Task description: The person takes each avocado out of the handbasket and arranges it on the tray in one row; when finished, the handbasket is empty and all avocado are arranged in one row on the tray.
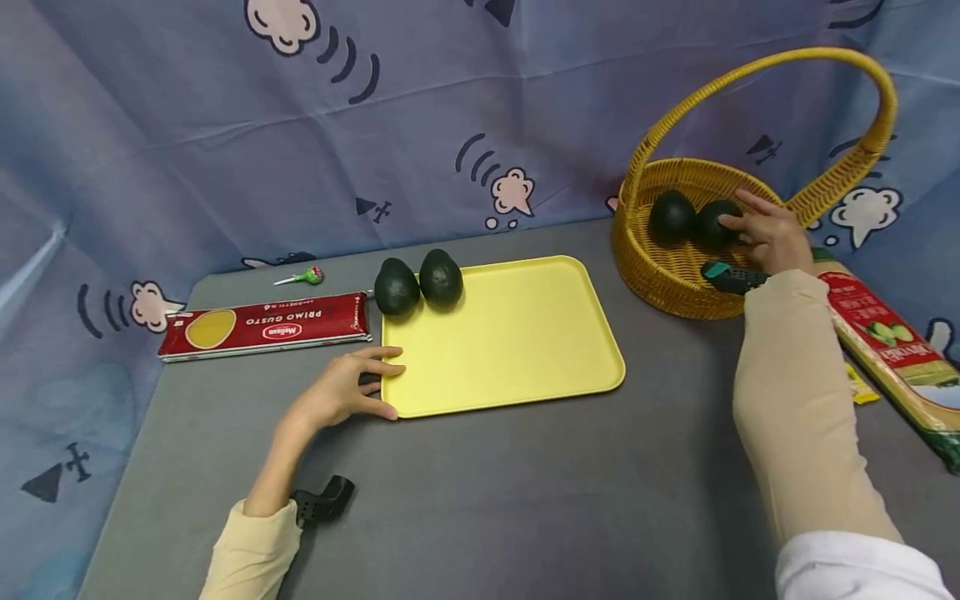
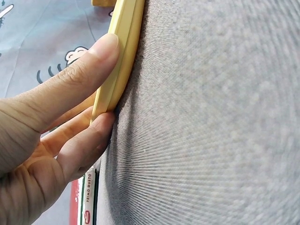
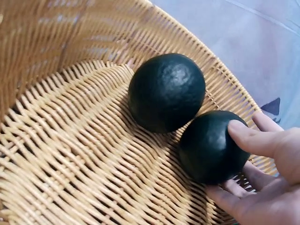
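One patterned cloth (image 1: 420, 150) runs off the top of the head view, and the one grey desk (image 1: 525, 492) in front of it is cut off at the bottom. The one yellow basket (image 1: 656, 279) has part of its right side hidden by my hand and forearm. One yellow tray (image 1: 525, 333) lies flat mid-desk; the left wrist view catches only a piece of its edge. One long bag (image 1: 892, 333) sits right of the basket, partly behind my forearm, its small print unreadable to me. One red spaghetti pack (image 1: 322, 321) lies just left of the tray. Of my two grips, my left grip (image 1: 348, 387) pinches the tray's left edge near its close corner, some fingers hidden; my right grip (image 1: 772, 237) curls thumb and fingers round an avocado. I count four avocados: the held one (image 3: 211, 150) and a neighbour (image 3: 166, 91) in the basket, two (image 1: 441, 279) at the tray's far-left corner. One yellow packet (image 1: 860, 385) is mostly covered by my sleeve. Smallest is one lollipop (image 1: 303, 276), beyond the pack.
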`<state>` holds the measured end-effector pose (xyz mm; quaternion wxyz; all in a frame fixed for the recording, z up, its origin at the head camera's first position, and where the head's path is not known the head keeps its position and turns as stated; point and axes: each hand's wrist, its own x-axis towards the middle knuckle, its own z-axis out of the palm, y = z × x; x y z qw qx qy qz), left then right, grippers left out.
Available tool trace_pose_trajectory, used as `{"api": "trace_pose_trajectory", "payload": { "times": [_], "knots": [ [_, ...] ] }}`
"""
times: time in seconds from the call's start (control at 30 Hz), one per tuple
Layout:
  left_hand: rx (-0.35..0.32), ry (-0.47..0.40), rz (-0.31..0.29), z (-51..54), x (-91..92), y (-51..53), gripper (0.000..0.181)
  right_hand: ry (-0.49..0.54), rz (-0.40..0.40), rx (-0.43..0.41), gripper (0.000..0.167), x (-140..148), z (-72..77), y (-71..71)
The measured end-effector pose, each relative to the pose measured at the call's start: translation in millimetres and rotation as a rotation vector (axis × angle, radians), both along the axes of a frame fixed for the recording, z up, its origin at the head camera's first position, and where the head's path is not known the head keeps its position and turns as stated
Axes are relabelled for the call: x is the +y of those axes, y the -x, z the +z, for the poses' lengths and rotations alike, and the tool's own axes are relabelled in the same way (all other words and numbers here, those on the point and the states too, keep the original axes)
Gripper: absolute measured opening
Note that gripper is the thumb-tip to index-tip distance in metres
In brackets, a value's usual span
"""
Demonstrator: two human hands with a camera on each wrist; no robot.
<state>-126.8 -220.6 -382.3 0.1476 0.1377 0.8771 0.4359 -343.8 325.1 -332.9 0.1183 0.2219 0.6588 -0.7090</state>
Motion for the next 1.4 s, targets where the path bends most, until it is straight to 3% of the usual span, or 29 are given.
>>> {"api": "trace_pose_trajectory", "payload": {
  "times": [0.17, 0.27, 0.37, 0.6, 0.77, 1.0, 1.13, 1.4],
  "knots": [
    [0.008, -0.007, -0.005, 2.0, 1.5, -1.7, 0.057, 0.004, 0.086, -0.03, 0.078, 11, -0.1, -4.2],
    [0.012, -0.004, -0.009, 2.7, 1.6, -2.1, 0.057, -0.015, 0.091, -0.052, 0.083, 14, -1.2, -6.9],
    [0.025, 0.017, -0.016, 2.6, 2.1, -2.5, 0.058, 0.004, 0.091, -0.021, 0.084, 13, -2.2, -13.3],
    [0.034, 0.026, -0.025, 3.1, 2.9, -3.2, 0.057, 0.039, 0.068, 0.104, 0.082, 6, -1.7, -27.7],
    [0.044, 0.035, -0.027, 4.3, 2.1, -3.3, 0.058, -0.012, 0.059, 0.068, 0.082, 4, 4.7, -26.1],
    [0.053, 0.06, -0.028, 6.7, 1.3, -3.6, 0.058, -0.01, -0.019, 0.021, 0.082, 2, 13.4, -17.3],
    [0.06, 0.071, -0.031, 5.7, 0.8, -3.5, 0.058, 0.053, -0.055, 0.026, 0.081, -1, 15.5, -18.1],
    [0.059, 0.074, -0.035, 4.7, 1.9, -3.4, 0.058, 0.02, -0.056, 0.066, 0.078, -4, 14.5, -25.9]
  ]
}}
